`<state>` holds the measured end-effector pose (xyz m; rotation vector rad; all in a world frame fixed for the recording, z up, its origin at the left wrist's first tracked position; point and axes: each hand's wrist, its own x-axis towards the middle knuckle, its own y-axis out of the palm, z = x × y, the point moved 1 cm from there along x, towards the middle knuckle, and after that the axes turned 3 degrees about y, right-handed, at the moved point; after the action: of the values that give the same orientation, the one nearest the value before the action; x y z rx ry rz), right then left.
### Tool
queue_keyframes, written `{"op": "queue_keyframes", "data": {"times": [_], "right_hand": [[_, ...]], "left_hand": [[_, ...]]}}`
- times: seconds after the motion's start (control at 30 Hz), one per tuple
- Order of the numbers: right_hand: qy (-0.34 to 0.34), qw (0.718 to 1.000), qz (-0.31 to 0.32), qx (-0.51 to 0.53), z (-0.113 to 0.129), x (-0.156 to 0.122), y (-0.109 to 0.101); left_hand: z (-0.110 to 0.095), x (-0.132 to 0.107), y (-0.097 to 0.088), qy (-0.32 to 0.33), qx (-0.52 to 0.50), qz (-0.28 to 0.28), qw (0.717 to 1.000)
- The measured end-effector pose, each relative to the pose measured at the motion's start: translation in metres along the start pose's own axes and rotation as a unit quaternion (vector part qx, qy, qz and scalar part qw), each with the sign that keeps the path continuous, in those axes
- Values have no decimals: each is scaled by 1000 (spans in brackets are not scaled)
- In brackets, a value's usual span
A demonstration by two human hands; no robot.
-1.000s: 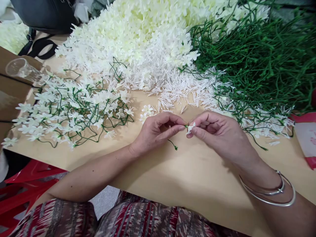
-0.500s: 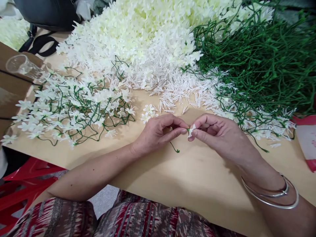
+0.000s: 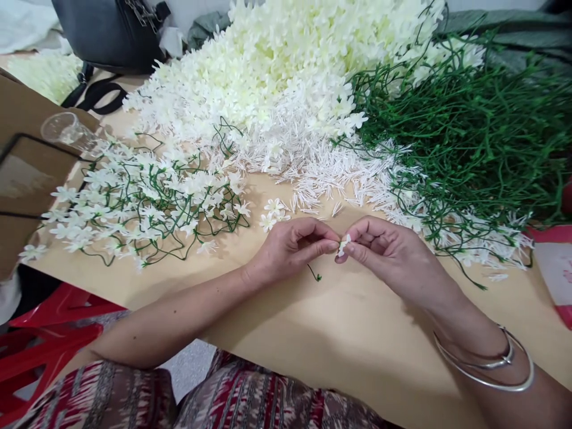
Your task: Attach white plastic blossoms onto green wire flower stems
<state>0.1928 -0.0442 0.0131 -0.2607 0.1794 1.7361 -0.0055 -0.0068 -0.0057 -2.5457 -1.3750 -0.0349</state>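
Note:
My left hand (image 3: 290, 247) pinches a thin green stem (image 3: 314, 274) whose lower end curls out below the fingers. My right hand (image 3: 386, 250), with bangles on the wrist, pinches a small white flower head (image 3: 343, 244). Fingertips of both hands meet at the flower, just above the tan table (image 3: 339, 333). Two loose white flowers (image 3: 272, 213) lie just beyond my left hand.
A big heap of cream-white flower heads (image 3: 286, 77) fills the back. Green stems (image 3: 473, 125) pile at the right. Stems with flowers on them (image 3: 143, 202) lie at the left beside a clear plastic cup (image 3: 67, 131). A black bag (image 3: 111, 30) sits far left.
The hands stay pinched together at the flower. The view has shifted slightly, so everything sits a little lower and to the right in the picture.

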Motion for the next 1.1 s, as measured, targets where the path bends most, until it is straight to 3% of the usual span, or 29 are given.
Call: {"op": "queue_keyframes", "data": {"times": [0.13,0.3,0.63,1.1], "right_hand": [[-13,1000,4,7,-1,2,-8],[-12,1000,2,5,0,1,-12],[10,1000,-1,-3,5,-4,-5],[8,1000,-13,21,1,-1,-1]], "left_hand": [[-1,-1,4,-16,-47,1,999],[-3,-2,2,-7,-5,-24,1000],[-4,-2,1,-5,13,-4,1000],[-10,-2,1,-17,-40,1,999]]}}
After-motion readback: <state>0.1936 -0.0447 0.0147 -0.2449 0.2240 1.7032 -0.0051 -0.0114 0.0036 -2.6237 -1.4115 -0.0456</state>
